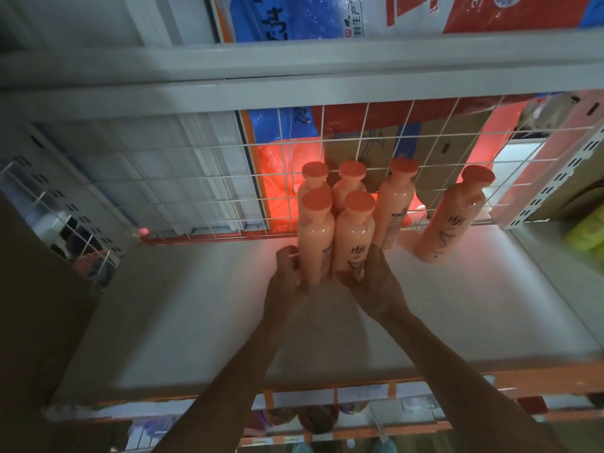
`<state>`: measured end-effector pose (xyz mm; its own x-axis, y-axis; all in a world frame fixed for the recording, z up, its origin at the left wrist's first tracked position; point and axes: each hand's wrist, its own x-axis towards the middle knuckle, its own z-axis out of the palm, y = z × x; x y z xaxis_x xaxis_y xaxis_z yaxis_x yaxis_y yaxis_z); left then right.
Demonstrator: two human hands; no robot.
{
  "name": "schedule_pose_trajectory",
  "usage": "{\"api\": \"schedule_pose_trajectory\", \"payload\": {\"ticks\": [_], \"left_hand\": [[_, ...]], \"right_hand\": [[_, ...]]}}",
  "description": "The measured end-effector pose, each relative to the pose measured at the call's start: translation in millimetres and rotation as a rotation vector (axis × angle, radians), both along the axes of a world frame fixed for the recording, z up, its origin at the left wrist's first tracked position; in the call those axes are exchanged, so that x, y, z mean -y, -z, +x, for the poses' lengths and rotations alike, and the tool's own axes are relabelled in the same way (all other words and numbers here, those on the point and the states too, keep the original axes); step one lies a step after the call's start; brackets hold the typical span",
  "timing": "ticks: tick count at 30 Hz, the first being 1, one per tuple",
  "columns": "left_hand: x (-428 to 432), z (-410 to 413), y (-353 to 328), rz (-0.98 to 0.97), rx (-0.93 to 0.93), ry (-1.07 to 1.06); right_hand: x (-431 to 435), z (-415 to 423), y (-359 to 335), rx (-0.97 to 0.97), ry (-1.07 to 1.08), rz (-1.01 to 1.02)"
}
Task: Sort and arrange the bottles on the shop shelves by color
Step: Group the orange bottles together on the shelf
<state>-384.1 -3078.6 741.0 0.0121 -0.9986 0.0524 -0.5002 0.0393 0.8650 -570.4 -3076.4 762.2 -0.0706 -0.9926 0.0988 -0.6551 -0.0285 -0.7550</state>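
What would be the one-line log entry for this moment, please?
left hand: holds front-left bottle | right hand: holds front-right bottle | shelf: six orange-capped bottles standing | lone bottle: apart, far right

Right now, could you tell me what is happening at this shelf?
A person is sorting at the white shelf. The left hand grips the front-left bottle near its base, the right hand the front-right bottle. Two back bottles stand behind them, a fifth bottle beside, a sixth bottle apart to the right.
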Motion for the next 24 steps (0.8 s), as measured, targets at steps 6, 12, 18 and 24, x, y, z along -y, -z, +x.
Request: {"api": "schedule_pose_trajectory", "payload": {"ticks": [6, 12, 18, 24], "left_hand": [[5.1, 1.5, 7.1, -0.022, -0.060, 0.086], [5.1, 4.5, 12.7, 0.022, -0.083, 0.037], [6.0, -21.6, 14.2, -0.031, 0.070, -0.165], [-7.4, -1.3, 20.3, -0.073, -0.065, 0.076]], "right_hand": [[-0.4, 0.2, -3.7, -0.029, -0.037, 0.038], [-0.9, -2.5, -5.8, 0.002, -0.072, 0.058], [-3.8, -1.6, -9.9, 0.057, -0.091, 0.048], [-3.7, -5.1, -2.4, 0.046, -0.101, 0.069]]}}
